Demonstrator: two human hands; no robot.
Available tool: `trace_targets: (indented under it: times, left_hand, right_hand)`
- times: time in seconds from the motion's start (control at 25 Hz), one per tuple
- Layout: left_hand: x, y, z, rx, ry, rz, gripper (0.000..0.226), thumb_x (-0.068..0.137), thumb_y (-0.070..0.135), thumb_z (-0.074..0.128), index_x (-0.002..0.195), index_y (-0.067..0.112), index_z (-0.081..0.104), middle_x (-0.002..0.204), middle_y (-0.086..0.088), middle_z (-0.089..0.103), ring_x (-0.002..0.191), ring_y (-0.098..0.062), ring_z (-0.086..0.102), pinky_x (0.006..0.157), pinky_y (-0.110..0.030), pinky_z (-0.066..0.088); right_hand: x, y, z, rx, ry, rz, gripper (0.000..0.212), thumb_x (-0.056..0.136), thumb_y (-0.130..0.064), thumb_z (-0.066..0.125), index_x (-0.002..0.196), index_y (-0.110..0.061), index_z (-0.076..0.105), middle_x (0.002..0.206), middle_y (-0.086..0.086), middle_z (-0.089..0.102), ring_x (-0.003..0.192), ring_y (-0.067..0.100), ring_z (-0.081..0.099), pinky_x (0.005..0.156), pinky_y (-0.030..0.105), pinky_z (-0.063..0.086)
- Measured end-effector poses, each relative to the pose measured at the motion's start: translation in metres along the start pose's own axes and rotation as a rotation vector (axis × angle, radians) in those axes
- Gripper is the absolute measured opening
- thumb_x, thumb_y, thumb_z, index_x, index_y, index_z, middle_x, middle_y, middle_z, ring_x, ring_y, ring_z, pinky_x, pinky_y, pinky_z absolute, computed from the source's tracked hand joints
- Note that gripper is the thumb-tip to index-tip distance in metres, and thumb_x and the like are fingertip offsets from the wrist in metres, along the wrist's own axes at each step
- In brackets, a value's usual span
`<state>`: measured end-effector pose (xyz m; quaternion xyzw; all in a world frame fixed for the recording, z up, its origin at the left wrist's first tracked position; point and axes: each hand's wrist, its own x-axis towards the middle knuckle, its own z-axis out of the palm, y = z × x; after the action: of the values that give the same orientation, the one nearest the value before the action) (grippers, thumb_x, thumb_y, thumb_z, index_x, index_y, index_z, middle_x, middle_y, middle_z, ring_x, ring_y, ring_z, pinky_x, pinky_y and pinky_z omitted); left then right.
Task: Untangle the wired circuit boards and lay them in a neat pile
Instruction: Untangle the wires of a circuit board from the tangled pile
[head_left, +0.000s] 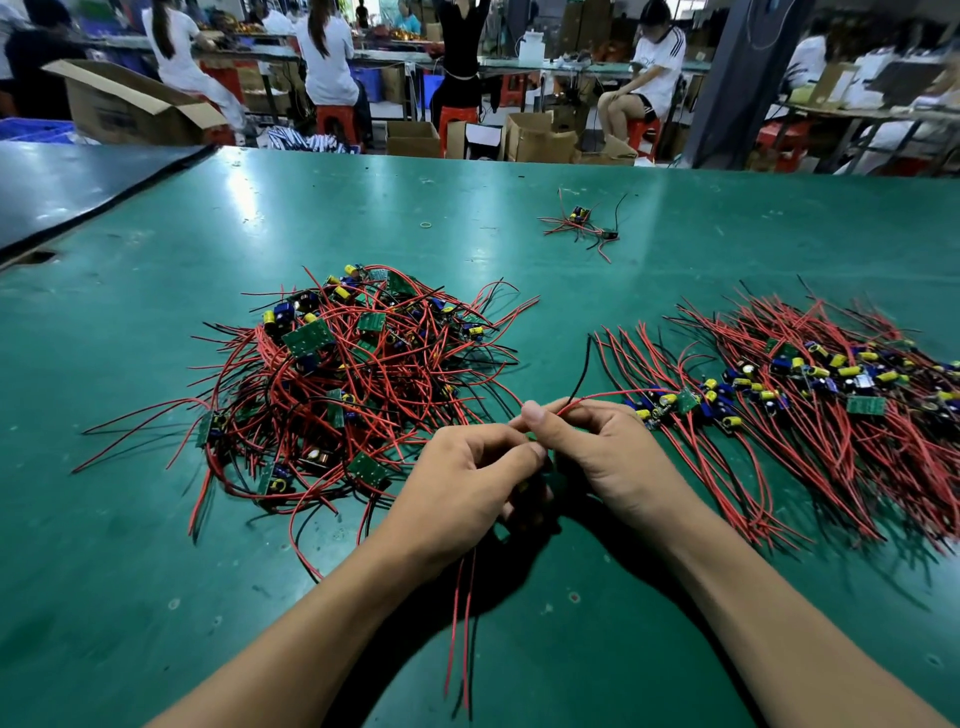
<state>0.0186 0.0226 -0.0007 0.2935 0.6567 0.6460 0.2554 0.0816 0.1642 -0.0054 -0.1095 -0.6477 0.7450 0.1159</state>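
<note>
On the left of the green tabletop (130, 519) we see a tangled heap of small green circuit boards with red and black wires (353, 384). Near centre, our left hand (467, 483) curls its fingers round thin red wires (462, 623) hanging toward us. Our right hand (608, 457) pinches a red lead (613, 396) between thumb and forefinger. On the right lies the combed pile of wired boards (810, 395).
</note>
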Motion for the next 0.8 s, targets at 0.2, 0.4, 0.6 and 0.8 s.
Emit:
trace_targets:
  times: [0.2,0.4,0.6,0.8]
  left_hand:
    - [0.001,0.002,0.003,-0.098,0.014,-0.041,0.019,0.094,0.008,0.058,0.083,-0.005,0.067,0.065,-0.013,0.069,0.051,-0.024,0.061,0.047,-0.023,0.047]
    - [0.000,0.004,0.002,-0.132,0.006,-0.076,0.018,0.094,0.007,0.058,0.082,-0.002,0.068,0.066,-0.014,0.069,0.051,-0.023,0.061,0.048,-0.021,0.048]
    - [0.001,0.004,-0.001,-0.150,0.007,-0.099,0.022,0.095,0.015,0.060,0.084,-0.003,0.066,0.059,-0.014,0.066,0.046,-0.023,0.062,0.044,-0.020,0.047]
    - [0.001,0.001,-0.002,-0.209,0.033,-0.063,0.019,0.096,0.013,0.057,0.086,-0.002,0.063,0.065,-0.013,0.067,0.049,-0.023,0.062,0.047,-0.027,0.051]
  right_hand:
    - [0.014,-0.002,-0.012,-0.205,0.334,-0.156,0.039,0.081,-0.057,0.068,0.080,-0.020,0.080,0.044,-0.016,0.049,0.039,0.000,0.045,0.041,0.007,0.033]
    - [0.014,-0.002,-0.017,-0.144,0.342,-0.131,0.050,0.073,-0.067,0.072,0.073,-0.018,0.077,0.050,0.005,0.030,0.039,0.010,0.021,0.041,0.018,0.016]
    - [0.009,-0.001,-0.012,-0.035,0.252,-0.002,0.047,0.068,-0.065,0.075,0.066,-0.018,0.071,0.044,0.001,0.029,0.035,0.011,0.019,0.041,0.017,0.014]
    - [0.003,-0.001,-0.011,-0.021,-0.031,0.056,0.047,0.068,-0.051,0.086,0.091,-0.011,0.075,0.065,0.006,0.055,0.056,0.020,0.037,0.053,0.022,0.032]
